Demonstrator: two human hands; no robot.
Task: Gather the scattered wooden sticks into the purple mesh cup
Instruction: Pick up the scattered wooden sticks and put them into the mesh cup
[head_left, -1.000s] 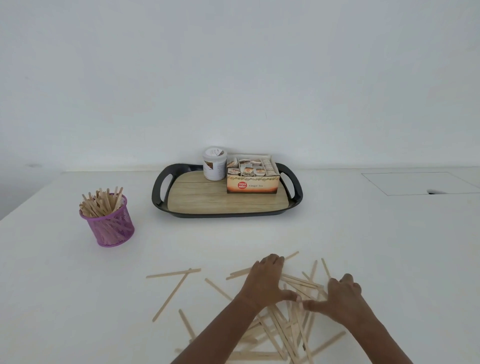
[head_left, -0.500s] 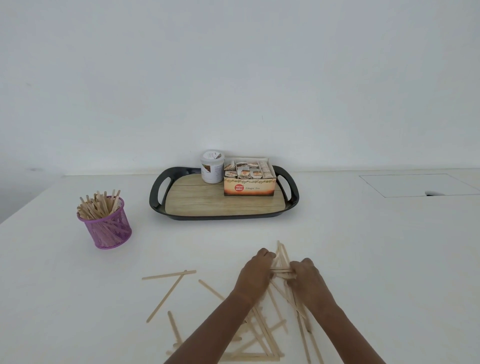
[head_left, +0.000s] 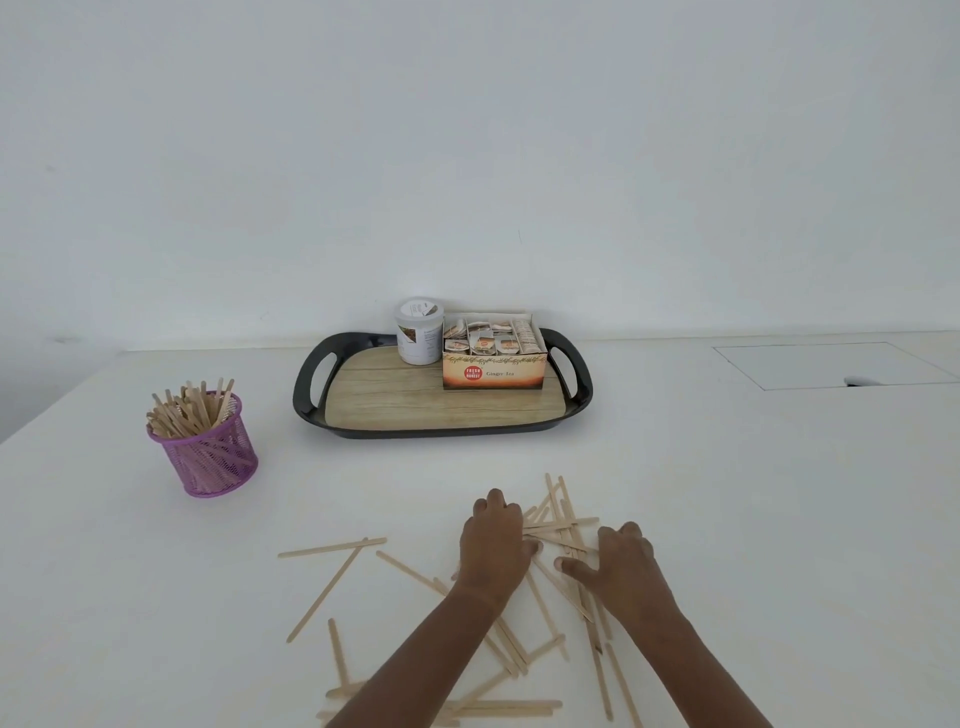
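The purple mesh cup (head_left: 210, 462) stands at the left of the white table, holding several wooden sticks (head_left: 187, 410). More sticks lie scattered near the front edge; a loose bunch (head_left: 563, 519) sits between my hands. My left hand (head_left: 493, 545) rests palm down at the bunch's left side, with its thumb touching the sticks. My right hand (head_left: 621, 564) lies palm down on the right side, fingertips on the sticks and thumb stretched left. Neither hand has lifted a stick. Single sticks (head_left: 332, 547) lie further left, and others are partly hidden under my forearms.
A black tray (head_left: 306, 395) with a wood-look floor sits at the back centre, carrying a white jar (head_left: 418, 332) and a ginger tea box (head_left: 493, 371). A flat hatch (head_left: 831, 364) is set in the table at the back right. A white wall stands behind.
My hands swept inward and pushed the sticks into a bunch, then drew slightly apart. The right hand has slid back to the right.
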